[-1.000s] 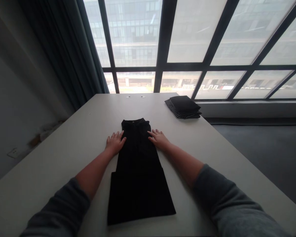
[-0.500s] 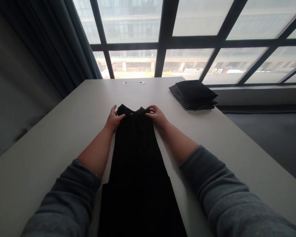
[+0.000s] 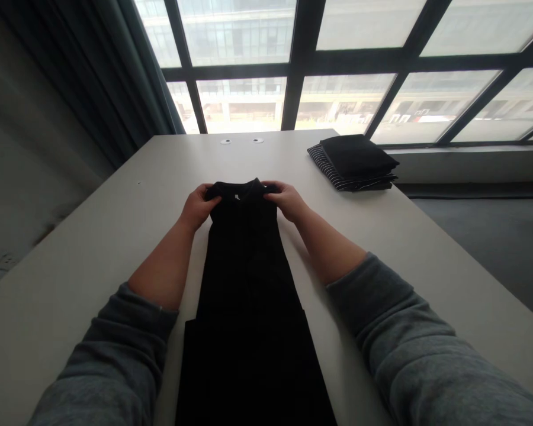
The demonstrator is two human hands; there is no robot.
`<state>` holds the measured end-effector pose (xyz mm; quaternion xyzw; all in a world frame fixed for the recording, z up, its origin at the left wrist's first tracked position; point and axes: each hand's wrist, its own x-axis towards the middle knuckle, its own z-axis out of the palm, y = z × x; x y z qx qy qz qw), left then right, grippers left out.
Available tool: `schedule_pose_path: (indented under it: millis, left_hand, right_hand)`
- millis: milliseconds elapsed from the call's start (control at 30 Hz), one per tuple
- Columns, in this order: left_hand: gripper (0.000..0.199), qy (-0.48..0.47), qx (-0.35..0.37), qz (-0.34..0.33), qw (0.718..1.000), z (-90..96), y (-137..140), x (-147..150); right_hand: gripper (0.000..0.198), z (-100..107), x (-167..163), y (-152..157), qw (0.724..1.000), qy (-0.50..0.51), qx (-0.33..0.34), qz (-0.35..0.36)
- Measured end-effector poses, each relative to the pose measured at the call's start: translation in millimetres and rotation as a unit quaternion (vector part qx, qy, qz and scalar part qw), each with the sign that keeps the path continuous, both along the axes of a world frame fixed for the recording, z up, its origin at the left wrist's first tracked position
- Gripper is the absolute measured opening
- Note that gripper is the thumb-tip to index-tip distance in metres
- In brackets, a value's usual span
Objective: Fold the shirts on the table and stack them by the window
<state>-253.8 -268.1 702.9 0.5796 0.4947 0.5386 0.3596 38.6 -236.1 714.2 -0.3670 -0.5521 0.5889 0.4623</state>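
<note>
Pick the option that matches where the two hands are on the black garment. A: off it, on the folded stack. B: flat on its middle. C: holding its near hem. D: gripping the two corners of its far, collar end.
D: the left hand and the right hand each pinch a corner of the collar end of the black garment, which lies lengthwise on the table, apart from the folded stack.

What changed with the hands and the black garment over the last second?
Both hands moved from lying flat beside the black garment up to its far end. The left hand and right hand now pinch its top corners. The garment stays stretched on the table; the folded stack is unmoved.
</note>
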Motion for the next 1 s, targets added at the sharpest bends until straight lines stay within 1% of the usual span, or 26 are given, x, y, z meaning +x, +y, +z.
schedule_pose_path:
  millis: [100, 167, 267, 333, 400, 467, 567, 667, 700, 767, 833, 900, 967, 1000]
  left_hand:
    - [0.043, 0.081, 0.028, 0.009, 0.996, 15.8, -12.4, -7.9]
    - [0.039, 0.134, 0.04, 0.019, 0.99, 29.9, -29.4, -9.9]
    - [0.032, 0.208, 0.051, 0.023, 0.977, 54.9, -66.9, -6.5]
    - [0.026, 0.238, 0.071, -0.002, 0.969, 69.6, -95.3, -2.2]
    - [0.018, 0.256, 0.094, -0.046, 0.961, 78.2, -121.9, 0.8]
    - [0.011, 0.276, 0.104, -0.094, 0.951, 78.1, -143.6, 1.2]
    - [0.002, 0.316, 0.098, -0.166, 0.929, 64.2, -165.0, -1.8]
    - [0.014, 0.365, 0.066, -0.219, 0.902, 49.0, -176.9, -5.2]
    - [0.019, 0.38, 0.053, -0.229, 0.895, 47.1, -180.3, -6.2]
    - [0.028, 0.405, 0.033, -0.238, 0.882, 49.5, -187.2, -8.1]
    - [0.037, 0.425, 0.017, -0.245, 0.871, 57.3, -193.9, -8.6]
    - [0.043, 0.429, 0.017, -0.232, 0.873, 63.8, -198.3, -4.9]
    - [0.042, 0.423, 0.047, -0.182, 0.886, 62.5, -197.9, 4.9]
    - [0.041, 0.427, 0.064, -0.151, 0.889, 58.1, -195.9, 11.9]
  right_hand:
    - [0.06, 17.3, 6.7, -13.6, 0.998, -0.046, 0.052, -0.011]
    - [0.06, 31.5, 10.6, -28.3, 0.99, -0.096, 0.104, -0.019]
    - [0.054, 51.8, 17.0, -57.7, 0.964, -0.18, 0.194, -0.02]
    - [0.048, 60.7, 23.2, -80.4, 0.941, -0.231, 0.245, -0.017]
    - [0.041, 63.1, 30.9, -103.6, 0.919, -0.27, 0.289, -0.005]
    - [0.034, 57.8, 38.9, -125.1, 0.899, -0.293, 0.325, 0.02]
    - [0.03, 39.3, 48.2, -149.6, 0.864, -0.339, 0.364, 0.075]
    - [0.035, 21.2, 52.1, -161.7, 0.819, -0.41, 0.379, 0.132]
    - [0.037, 17.8, 52.6, -163.7, 0.807, -0.429, 0.38, 0.141]
    - [0.04, 16.3, 52.9, -167.1, 0.791, -0.451, 0.389, 0.143]
    - [0.044, 20.0, 52.1, -171.8, 0.782, -0.449, 0.411, 0.13]
    - [0.05, 24.7, 48.4, -177.9, 0.788, -0.428, 0.43, 0.101]
    - [0.055, 26.0, 40.4, -183.2, 0.804, -0.41, 0.426, 0.057]
    - [0.054, 24.4, 34.8, -184.9, 0.811, -0.412, 0.413, 0.037]
